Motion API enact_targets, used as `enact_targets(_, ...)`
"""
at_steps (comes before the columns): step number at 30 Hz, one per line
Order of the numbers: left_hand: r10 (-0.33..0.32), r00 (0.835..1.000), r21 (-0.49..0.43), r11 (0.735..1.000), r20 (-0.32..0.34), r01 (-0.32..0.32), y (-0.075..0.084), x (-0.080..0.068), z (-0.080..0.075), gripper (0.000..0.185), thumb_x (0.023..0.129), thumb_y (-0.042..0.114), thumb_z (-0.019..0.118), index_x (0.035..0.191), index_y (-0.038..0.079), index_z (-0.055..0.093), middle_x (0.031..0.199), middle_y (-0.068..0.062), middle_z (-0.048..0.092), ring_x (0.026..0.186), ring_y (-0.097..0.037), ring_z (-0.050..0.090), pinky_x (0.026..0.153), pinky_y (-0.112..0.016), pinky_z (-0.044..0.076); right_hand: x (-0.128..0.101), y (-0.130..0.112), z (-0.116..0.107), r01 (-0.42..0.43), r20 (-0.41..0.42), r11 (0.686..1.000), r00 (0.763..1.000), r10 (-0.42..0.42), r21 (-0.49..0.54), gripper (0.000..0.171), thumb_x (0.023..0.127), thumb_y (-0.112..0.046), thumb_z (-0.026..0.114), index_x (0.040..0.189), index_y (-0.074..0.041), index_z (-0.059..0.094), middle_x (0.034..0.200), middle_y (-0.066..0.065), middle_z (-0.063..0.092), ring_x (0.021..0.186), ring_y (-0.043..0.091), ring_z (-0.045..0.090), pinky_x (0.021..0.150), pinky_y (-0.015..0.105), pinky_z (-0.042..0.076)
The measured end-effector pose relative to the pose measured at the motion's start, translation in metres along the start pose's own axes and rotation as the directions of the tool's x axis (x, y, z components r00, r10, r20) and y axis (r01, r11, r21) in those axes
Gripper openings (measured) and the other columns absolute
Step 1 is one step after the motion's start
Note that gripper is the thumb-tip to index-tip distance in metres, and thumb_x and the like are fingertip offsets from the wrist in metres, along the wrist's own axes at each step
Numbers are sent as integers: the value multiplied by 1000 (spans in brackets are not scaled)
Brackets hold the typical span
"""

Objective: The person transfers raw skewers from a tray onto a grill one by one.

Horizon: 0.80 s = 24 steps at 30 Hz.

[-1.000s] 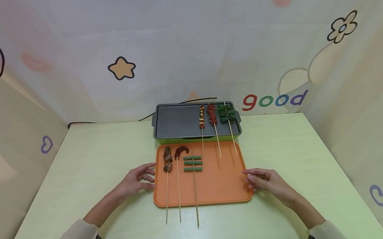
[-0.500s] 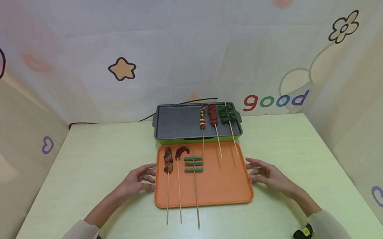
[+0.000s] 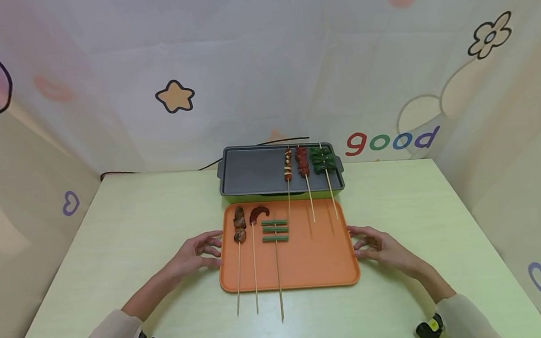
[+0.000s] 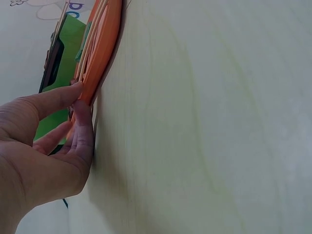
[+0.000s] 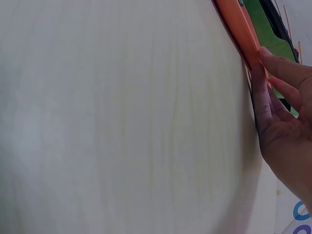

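An orange tray lies on the table with its left and right ends between my hands. My left hand pinches the left rim, thumb on top in the left wrist view. On the opposite rim, my right hand pinches in the same way. Three skewers lie on the tray: one of brown chunks, one with a dark red curled piece, and one with green bean-like sticks. Their wooden ends stick out past the near edge.
A dark grill plate on a green base stands directly behind the tray. On its right half lie a thin mixed skewer, a red meat skewer and a green leafy skewer; their sticks reach over the tray. A printed curtain hangs behind.
My right hand has shifted from above the tray's right edge to its outer side and now pinches the rim. The left hand stays at the left rim. The tray and skewers look unmoved.
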<state>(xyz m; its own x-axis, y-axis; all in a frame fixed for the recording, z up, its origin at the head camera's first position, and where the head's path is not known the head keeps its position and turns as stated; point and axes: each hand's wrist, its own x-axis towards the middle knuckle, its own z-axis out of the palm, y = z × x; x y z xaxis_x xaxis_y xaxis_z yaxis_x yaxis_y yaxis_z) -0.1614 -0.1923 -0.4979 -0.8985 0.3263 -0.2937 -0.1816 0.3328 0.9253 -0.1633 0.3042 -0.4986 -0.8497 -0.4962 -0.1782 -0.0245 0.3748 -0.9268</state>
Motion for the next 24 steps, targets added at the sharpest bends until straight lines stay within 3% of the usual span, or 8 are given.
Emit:
enact_targets(7,15,1000,-23,1000,-9,-15,2,-12,-1,57,93,1,70,146,-4,49,131,-26,62,103,-17,69,82,-25,57,0,2,0,-4,-6,1000,1000,4,14,66,98,-12,67,155,1,37,152,31,43,108,3,61,91,16,52)
enact_targets(14,35,999,-55,998,5,-35,2,-44,5,47,95,12,70,136,-6,57,120,-20,68,94,-10,68,78,-27,58,-2,6,2,27,-22,999,999,-27,25,64,99,-11,67,154,3,38,147,34,46,108,1,62,90,16,52)
enact_targets(18,22,998,-94,995,50,-18,1,-61,16,50,96,18,71,137,-6,57,117,-16,72,91,-9,69,75,-29,58,-3,7,2,35,-27,999,999,-35,22,64,99,-11,67,154,4,38,142,28,52,107,1,63,90,16,54)
enact_targets(24,-62,995,-226,971,72,77,-7,-81,42,47,96,19,72,134,-6,61,104,-5,79,84,-11,73,66,-26,58,-1,7,3,40,-36,999,999,-39,19,64,98,-11,67,153,5,38,136,20,58,107,0,64,89,16,54)
